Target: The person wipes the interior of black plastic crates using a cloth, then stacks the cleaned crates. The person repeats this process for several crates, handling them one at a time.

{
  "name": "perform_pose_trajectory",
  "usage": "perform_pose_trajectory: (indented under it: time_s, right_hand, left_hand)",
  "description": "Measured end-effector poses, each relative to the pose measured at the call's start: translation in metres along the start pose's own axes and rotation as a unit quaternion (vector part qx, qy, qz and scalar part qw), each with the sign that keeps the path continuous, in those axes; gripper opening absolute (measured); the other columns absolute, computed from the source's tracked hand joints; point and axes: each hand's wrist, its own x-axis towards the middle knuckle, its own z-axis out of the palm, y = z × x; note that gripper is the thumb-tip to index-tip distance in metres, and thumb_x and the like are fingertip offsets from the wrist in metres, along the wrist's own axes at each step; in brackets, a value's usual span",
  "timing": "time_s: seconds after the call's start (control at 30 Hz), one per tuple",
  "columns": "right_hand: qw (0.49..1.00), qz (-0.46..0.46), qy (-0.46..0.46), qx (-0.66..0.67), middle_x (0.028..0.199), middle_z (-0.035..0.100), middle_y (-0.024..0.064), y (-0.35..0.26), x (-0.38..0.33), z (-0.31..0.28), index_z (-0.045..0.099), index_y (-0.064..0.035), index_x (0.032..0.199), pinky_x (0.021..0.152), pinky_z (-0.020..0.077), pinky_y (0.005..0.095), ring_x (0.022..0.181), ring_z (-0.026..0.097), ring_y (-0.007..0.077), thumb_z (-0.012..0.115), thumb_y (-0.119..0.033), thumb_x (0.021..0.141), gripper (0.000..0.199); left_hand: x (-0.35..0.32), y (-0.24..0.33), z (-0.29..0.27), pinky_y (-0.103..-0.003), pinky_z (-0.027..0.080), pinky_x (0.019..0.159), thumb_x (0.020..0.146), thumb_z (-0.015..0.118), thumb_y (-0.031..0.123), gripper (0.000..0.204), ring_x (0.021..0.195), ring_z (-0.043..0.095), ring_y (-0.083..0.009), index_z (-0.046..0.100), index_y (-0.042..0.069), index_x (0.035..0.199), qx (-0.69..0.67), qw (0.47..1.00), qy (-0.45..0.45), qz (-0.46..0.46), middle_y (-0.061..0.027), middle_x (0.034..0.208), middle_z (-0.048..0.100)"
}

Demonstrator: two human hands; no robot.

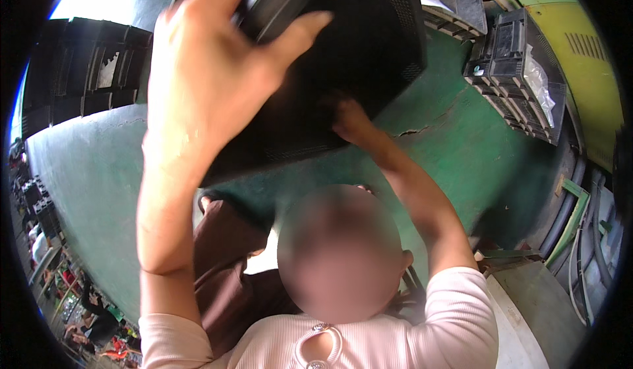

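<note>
A large black plastic crate (369, 46) fills the upper middle of the head view, tilted, its dark inside turned toward me. My left hand (204, 72) is raised at its upper left, closed around a black edge of the crate. The thumb lies on the inner side, and the fingertips pass out of sight at the top of the picture. My right hand (353, 122) reaches over the crate's near right part, lower than the left. Its fingers fade into the dark plastic, so I cannot see whether they grip anything.
Black crates (86, 72) are stacked at the left. Another black crate (511, 72) with clear plastic wrapping stands at the right, beside a yellow-green machine cabinet (573, 39). The green floor (455, 145) has a crack. Hoses (567, 204) run along the right edge.
</note>
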Motion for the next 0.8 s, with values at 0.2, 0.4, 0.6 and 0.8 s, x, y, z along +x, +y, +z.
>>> perform_pose_trajectory:
  time_s: [0.2,0.4,0.6,0.8]
  right_hand:
    - [0.989,-0.005,0.149,-0.004,0.108,0.060,0.0144,-0.021,0.072,-0.050,0.065,-0.0123,0.101,0.082,0.0487,0.0399,0.100,0.057,0.0337,0.066,-0.009,0.068,0.033]
    - [0.958,-0.048,0.214,-0.184,0.116,0.058,0.0077,0.054,0.068,-0.003,0.059,-0.0155,0.114,0.089,0.0434,0.0418,0.105,0.055,0.0303,0.054,-0.009,0.077,0.038]
    - [0.985,-0.044,0.151,-0.068,0.114,0.060,0.0038,-0.002,0.001,0.081,0.065,-0.0165,0.103,0.090,0.0426,0.0433,0.106,0.053,0.0281,0.051,-0.015,0.076,0.030]
    - [0.984,0.047,0.007,-0.171,0.116,0.058,0.0092,0.058,0.055,-0.012,0.065,-0.0130,0.103,0.094,0.0396,0.0456,0.109,0.051,0.0291,0.050,-0.013,0.078,0.029]
  left_hand:
    - [0.040,0.027,0.000,-0.033,0.052,0.074,0.075,0.071,0.016,0.042,0.083,0.066,-0.0330,0.060,-0.003,0.111,-0.002,0.985,-0.060,0.161,-0.0258,0.094,0.064]
    - [0.052,0.007,0.019,-0.032,0.053,0.073,0.079,0.066,0.015,0.037,0.079,0.068,-0.0276,0.060,-0.005,0.110,-0.091,0.973,-0.087,0.191,-0.0221,0.094,0.066]
    - [0.054,0.008,0.023,-0.031,0.052,0.071,0.077,0.066,0.010,0.038,0.078,0.068,-0.0251,0.059,-0.005,0.111,-0.086,0.978,-0.080,0.174,-0.0211,0.092,0.066]
    - [0.067,0.014,-0.002,-0.030,0.052,0.071,0.075,0.067,0.009,0.039,0.077,0.068,-0.0249,0.059,-0.005,0.111,-0.111,0.961,-0.226,0.115,-0.0195,0.089,0.067]
